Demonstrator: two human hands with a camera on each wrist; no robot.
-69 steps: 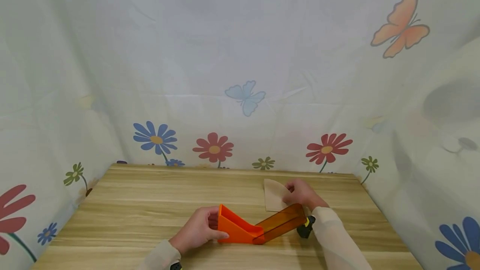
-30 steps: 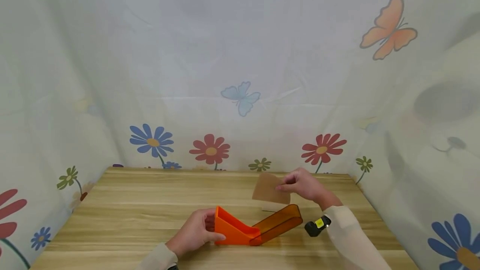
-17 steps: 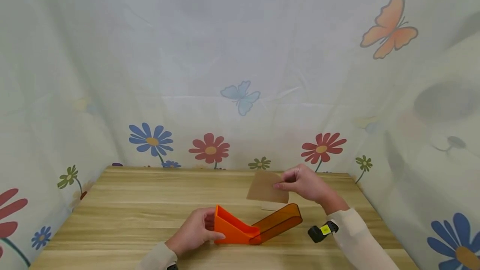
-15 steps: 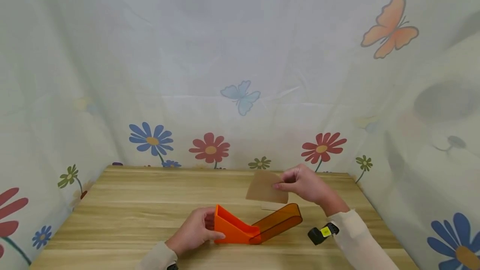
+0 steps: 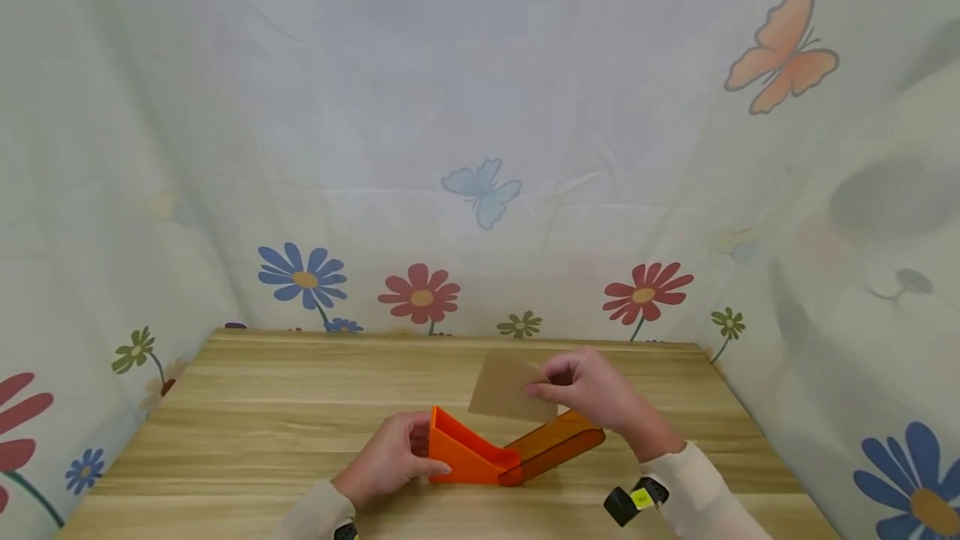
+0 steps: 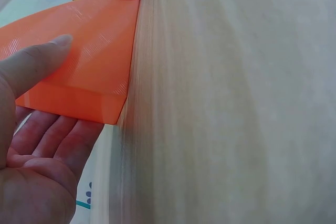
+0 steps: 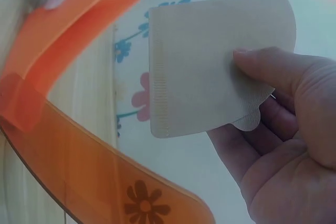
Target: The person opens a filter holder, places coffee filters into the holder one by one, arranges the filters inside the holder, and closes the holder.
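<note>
An orange open-topped case (image 5: 468,452) stands on the table with its see-through amber lid (image 5: 551,447) swung out to the right. My left hand (image 5: 390,458) grips the case's tall left end, thumb on the near face and fingers behind; the left wrist view shows the thumb (image 6: 37,64) lying on the orange wall. My right hand (image 5: 588,390) pinches tan cone coffee filters (image 5: 510,390) above the table, behind the case. In the right wrist view the filters (image 7: 210,66) show a crimped edge and a small tab; how many there are I cannot tell.
The wood-grain table (image 5: 300,390) reaches back to a pale curtain (image 5: 375,107) printed with flowers and butterflies, which also hangs at both sides. A black wrist camera (image 5: 630,502) sits at the right cuff.
The right hand first lifted the coffee filters off the table, then carried them left and lower, towards the case. The left hand keeps its hold on the case.
</note>
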